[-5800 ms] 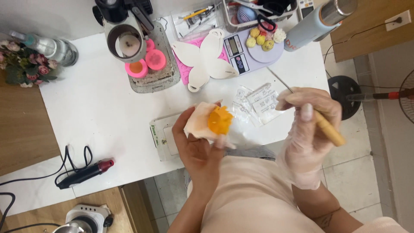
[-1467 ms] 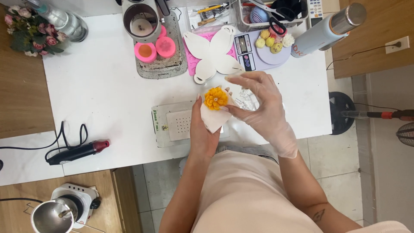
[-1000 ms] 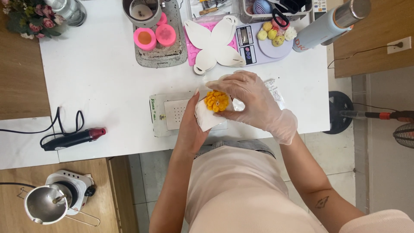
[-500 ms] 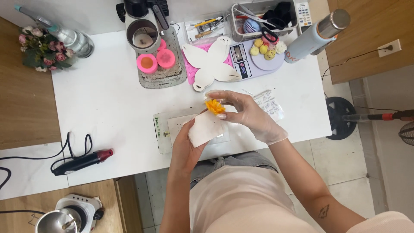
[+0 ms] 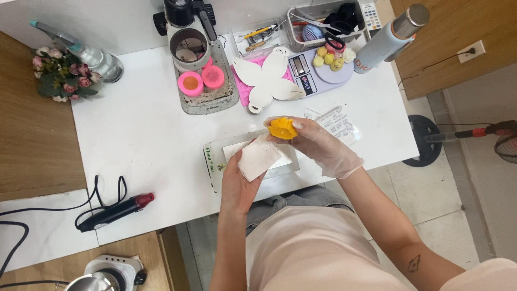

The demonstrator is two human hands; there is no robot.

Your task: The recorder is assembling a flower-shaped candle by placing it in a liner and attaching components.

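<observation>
Here, a small yellow flower shape is pinched by the fingertips of the right hand. That hand is covered by a thin clear glove. The flower shape is held up off the white table, right at the top of the grip.

Just below and to the left of the flower shape, a white cloth is held by the left hand. The cloth is pressed between the thumb and the fingers, and it sticks out above them. The cloth and the flower shape are very close, but it cannot be told if they touch.

Under both hands, a flat white tray is seen lying on the table. Just to the right of the gripped flower shape, a clear bag with print is laid flat.

Up past the flower shape, a white butterfly-shaped mold is set on a pink mat. To the right of that, a small scale is loaded with little round yellow and pink pieces. Further right, a tall bottle is stood.

To the upper left of the hands, two pink round cups are placed on a grey tray. Far to the left of the grip, a bunch of small flowers is kept. Down to the left, a black tool with a red tip is laid, well apart from the hands.
</observation>
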